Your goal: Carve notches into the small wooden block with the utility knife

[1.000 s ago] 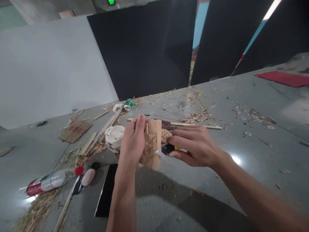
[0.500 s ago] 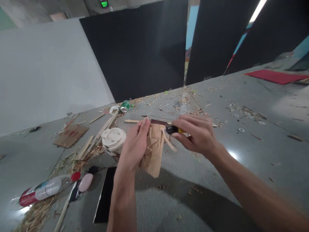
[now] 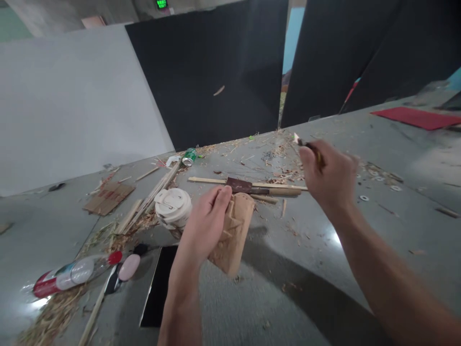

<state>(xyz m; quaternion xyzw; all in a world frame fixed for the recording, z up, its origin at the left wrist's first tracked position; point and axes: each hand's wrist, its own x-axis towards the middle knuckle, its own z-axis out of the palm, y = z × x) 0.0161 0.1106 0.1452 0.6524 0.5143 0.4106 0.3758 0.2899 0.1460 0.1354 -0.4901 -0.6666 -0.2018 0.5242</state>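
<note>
- Left hand point(image 3: 209, 218): grip closed firmly on wood point(image 3: 240, 226).
- Right hand point(image 3: 330, 175): grip wrapped around knife point(image 3: 309, 146).
- Blade point(image 3: 296, 139) could cut left thumb point(image 3: 224, 196), if it slips.

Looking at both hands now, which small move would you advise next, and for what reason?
Probably lower the right hand so that the knife meets the right edge of the carved wood piece. The left hand grips the piece from its left side, leaving that edge uncovered, while the knife, though blurred, is clearly away from the wood.
</note>
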